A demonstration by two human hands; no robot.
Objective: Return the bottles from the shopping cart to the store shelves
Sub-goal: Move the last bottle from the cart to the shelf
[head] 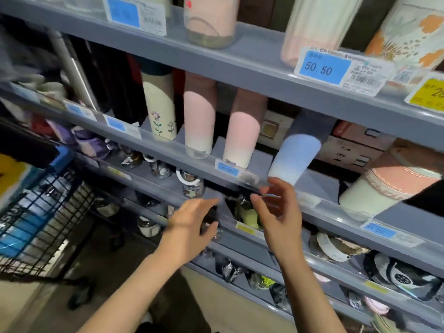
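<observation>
A blue-to-white bottle [296, 157] stands on the grey middle shelf [336, 188], beside two pink-to-white bottles [199, 121] [242, 140] and a cream flowered bottle [159, 109]. My right hand [278, 212] hovers just below the blue bottle's base, fingers relaxed and holding nothing. My left hand [189, 227] is spread flat in front of the shelf below, also empty. The black wire shopping cart [43, 217] stands at the left.
A pale green and pink bottle [384, 183] lies tilted at the right of the middle shelf. Lower shelves hold small wrapped cups and lids. The top shelf carries more bottles and a blue price tag [322, 67]. Boxes sit behind the bottles.
</observation>
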